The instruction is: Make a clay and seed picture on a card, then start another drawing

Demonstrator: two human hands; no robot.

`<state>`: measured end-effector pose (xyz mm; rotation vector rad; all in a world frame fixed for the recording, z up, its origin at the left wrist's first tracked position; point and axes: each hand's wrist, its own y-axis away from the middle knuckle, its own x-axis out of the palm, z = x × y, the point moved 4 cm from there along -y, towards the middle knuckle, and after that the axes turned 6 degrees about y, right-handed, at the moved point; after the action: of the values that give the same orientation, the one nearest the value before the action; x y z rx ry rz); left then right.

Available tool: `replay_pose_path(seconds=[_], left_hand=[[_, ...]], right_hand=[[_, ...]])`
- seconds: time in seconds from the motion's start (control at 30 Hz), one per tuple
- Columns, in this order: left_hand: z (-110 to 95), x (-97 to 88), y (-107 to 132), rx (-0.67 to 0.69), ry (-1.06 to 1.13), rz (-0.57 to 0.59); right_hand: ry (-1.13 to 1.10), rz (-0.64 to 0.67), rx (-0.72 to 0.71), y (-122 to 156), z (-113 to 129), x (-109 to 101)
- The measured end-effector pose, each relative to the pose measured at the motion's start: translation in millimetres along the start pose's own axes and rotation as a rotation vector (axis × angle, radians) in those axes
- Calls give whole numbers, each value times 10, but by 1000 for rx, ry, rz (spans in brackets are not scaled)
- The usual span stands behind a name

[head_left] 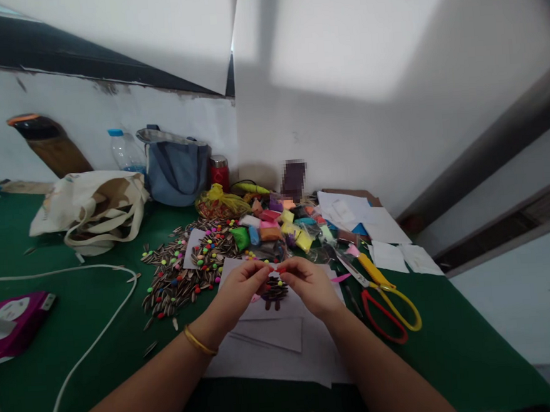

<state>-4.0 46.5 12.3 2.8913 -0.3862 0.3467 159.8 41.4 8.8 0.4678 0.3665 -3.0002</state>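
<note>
— Pinching something, are they?

— Yes. The left hand point(240, 288) and the right hand point(309, 283) are meeting fingertip to fingertip. Each grip is pressing thumb and forefinger together on a small bit point(276, 270), too tiny to name.

— Where is that sitting?

— It is hanging just above a seed cluster point(274, 292), a dark knot of sunflower seeds that is lying on a white paper sheet point(276, 359) near the front edge of the green counter point(454, 344). A gold bangle point(198, 342) is circling the left wrist.

— What is lying around them?

— To the left of the sheet a seed pile point(177, 282) is spreading across the counter, with coloured beads of clay dotting it. Behind the hands, clay packets point(271, 228) in many colours are crowding together. Just right of the right hand, yellow scissors point(394, 298) and red scissors point(381, 321) are lying side by side, touching or nearly so; I cannot tell which.

— And farther off?

— A white cable point(100, 331) is curving over the counter's left side and a pink packet point(17, 321) is resting near the left edge. A cream tote bag point(91, 206) and a blue bag point(176, 169) are sitting by the wall.
</note>
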Motion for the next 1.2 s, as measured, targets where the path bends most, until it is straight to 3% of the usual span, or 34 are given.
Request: replay_pose_path(seconds=[0.23,0.5,0.73,0.9,1.07,1.2], left_hand=[[52,-2,-15,11,70,17],[111,30,32,-63,511,-17],[150,143,97,-137,760,-63],[0,139,132,-320,992,-21],[-119,-52,76,-226,1026,-138],[-32,-21,91,-292,1040,-78]], right_hand=[[11,-55,-23,24,-7,10],[260,15,-336,129,241,144],[448,28,-708,295,470,321],[703,112,-706,325,456,458],[788,290,-755,381,486,541],[837,328,-789,396,493,536]])
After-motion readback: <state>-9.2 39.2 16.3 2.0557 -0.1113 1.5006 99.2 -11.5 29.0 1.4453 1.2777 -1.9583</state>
